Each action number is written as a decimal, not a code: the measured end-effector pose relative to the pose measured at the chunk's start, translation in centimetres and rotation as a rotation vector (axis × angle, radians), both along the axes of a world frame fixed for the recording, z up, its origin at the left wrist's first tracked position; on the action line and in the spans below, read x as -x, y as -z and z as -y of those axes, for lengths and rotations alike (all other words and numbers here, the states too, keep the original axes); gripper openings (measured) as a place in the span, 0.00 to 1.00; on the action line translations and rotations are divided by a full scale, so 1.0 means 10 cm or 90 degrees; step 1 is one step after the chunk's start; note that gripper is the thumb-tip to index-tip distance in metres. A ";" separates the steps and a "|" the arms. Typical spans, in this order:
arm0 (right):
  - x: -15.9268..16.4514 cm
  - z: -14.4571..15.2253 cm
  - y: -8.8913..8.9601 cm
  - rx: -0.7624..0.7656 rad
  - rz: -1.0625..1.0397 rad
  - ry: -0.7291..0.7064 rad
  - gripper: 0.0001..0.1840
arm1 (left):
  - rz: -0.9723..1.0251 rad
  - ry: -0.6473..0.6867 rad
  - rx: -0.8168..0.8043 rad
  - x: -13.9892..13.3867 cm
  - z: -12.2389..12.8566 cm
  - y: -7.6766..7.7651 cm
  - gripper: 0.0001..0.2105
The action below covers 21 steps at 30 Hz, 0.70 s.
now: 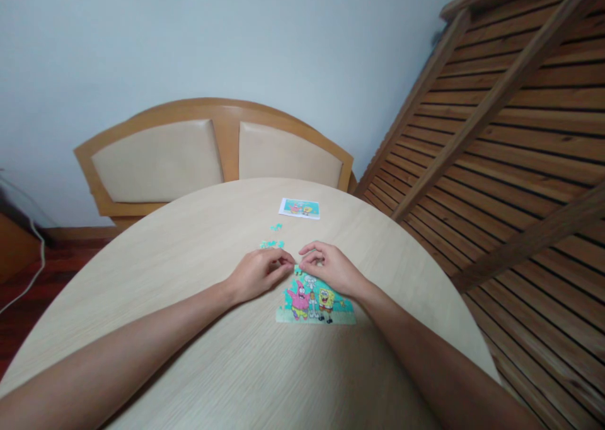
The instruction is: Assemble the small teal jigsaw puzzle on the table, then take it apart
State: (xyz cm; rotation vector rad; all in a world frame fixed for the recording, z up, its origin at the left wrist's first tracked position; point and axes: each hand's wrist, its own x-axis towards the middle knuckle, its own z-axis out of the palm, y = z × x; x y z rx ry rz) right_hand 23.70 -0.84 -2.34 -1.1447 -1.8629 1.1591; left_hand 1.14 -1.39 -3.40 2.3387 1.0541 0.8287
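Observation:
A partly assembled jigsaw puzzle of cartoon figures on teal lies flat on the table. At its upper edge, both hands meet with fingertips close together. My left hand is closed, thumb and forefinger pinched beside a small teal puzzle piece. From the other side, my right hand has its fingers curled and its thumb against the same piece, covering the puzzle's upper right part. Beyond my left hand lie several loose teal puzzle pieces. Farther up is a printed reference picture with a white border.
The round light-wood table carries all of this. Behind it stands a wooden headboard with cream panels against a pale wall. Wooden slats lean along the right side. A white cable hangs at the far left.

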 end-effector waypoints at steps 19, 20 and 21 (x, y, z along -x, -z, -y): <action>-0.03 -0.05 0.09 -0.090 0.086 -0.007 0.11 | -0.019 0.023 -0.034 -0.01 -0.06 0.05 0.07; -0.06 -0.06 0.09 -0.113 0.110 -0.017 0.11 | -0.024 0.020 -0.043 0.00 -0.06 0.05 0.07; -0.10 -0.07 0.08 -0.131 0.134 -0.029 0.12 | -0.029 0.017 -0.049 0.00 -0.07 0.05 0.07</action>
